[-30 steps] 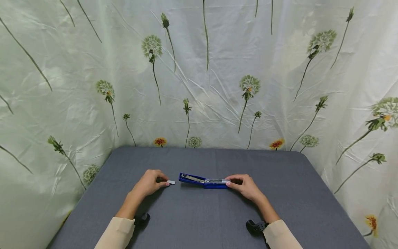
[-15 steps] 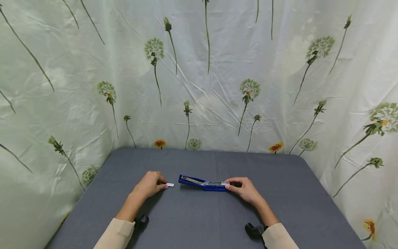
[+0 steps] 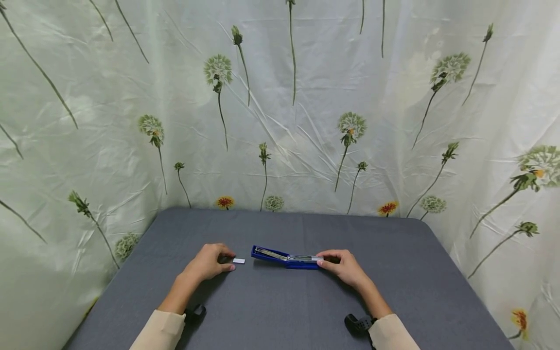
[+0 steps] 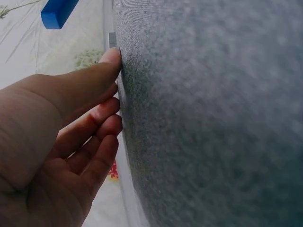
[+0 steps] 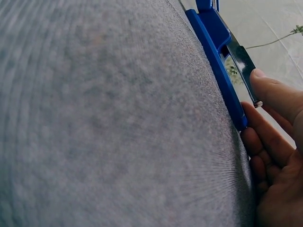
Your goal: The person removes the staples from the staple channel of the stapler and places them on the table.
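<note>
A blue stapler [image 3: 302, 262] sits opened out on the table, its top arm swung to the left and the metal magazine showing. My right hand [image 3: 345, 266] grips its right end, the thumb on the metal magazine in the right wrist view and the fingers by the blue base [image 5: 222, 75]. To the left of the stapler lies a short pale grey strip of staples [image 3: 238, 261]. My left hand [image 3: 209, 262] is right beside that strip, thumb and forefinger spread apart around its left end. In the left wrist view the thumb hides part of the strip [image 4: 112, 39].
A grey cloth covers the table [image 3: 280, 311]. Behind it and at both sides hangs a pale curtain [image 3: 306, 146] printed with dandelions. Each wrist wears a black camera mount [image 3: 358, 324] close over the cloth.
My left thumb and forefinger have parted from the strip of staples, which now lies flat, and the hand has drawn back slightly. My right hand keeps its hold on the stapler.
</note>
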{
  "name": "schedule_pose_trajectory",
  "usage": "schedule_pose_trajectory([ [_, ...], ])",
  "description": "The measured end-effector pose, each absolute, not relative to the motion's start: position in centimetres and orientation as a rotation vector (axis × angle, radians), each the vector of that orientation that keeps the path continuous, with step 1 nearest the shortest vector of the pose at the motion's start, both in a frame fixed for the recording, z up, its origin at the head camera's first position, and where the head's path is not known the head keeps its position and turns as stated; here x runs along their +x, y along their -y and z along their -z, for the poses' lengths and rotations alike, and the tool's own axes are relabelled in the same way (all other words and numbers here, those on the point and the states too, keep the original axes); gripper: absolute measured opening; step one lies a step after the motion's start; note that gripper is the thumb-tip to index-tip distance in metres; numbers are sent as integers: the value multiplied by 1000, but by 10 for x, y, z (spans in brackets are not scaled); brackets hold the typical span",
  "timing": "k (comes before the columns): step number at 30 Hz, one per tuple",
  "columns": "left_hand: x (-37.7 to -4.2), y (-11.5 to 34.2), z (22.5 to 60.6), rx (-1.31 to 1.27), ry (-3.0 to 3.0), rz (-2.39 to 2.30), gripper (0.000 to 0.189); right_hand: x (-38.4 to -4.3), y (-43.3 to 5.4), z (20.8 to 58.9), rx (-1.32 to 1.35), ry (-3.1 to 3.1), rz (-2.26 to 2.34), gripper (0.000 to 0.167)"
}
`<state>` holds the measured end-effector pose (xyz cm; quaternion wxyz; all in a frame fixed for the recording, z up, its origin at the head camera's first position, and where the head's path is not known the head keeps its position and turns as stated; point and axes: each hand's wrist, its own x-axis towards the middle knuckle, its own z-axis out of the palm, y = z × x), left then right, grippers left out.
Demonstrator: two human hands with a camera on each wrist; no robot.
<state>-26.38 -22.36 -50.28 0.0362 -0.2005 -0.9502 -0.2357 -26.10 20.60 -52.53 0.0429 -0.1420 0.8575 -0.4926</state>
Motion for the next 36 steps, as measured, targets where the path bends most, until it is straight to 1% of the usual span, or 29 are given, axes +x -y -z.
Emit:
schedule_pose_trajectory([
  [6, -260, 231, 505, -690, 2854, 774, 36, -261, -207, 524, -500, -2606, 1531, 26],
  [13, -254, 227, 504, -551, 2811, 947, 48, -261, -207, 525, -485, -2609, 1524, 25],
  [17, -255, 219, 497, -542, 2745, 1013, 50, -261, -206, 525, -480, -2615, 1527, 24],
  [20, -255, 210, 490, -553, 2699, 1070, 48, -261, -206, 525, -480, -2610, 1526, 25],
  [26, -262, 183, 474, -604, 2643, 1136, 38, -261, -207, 523, -474, -2601, 1529, 25],
  [31, -268, 157, 465, -694, 2625, 1139, 37, -261, -208, 522, -463, -2593, 1536, 25],
  [36, -272, 134, 464, -787, 2633, 1141, 37, -256, -205, 519, -462, -2606, 1541, 23],
])
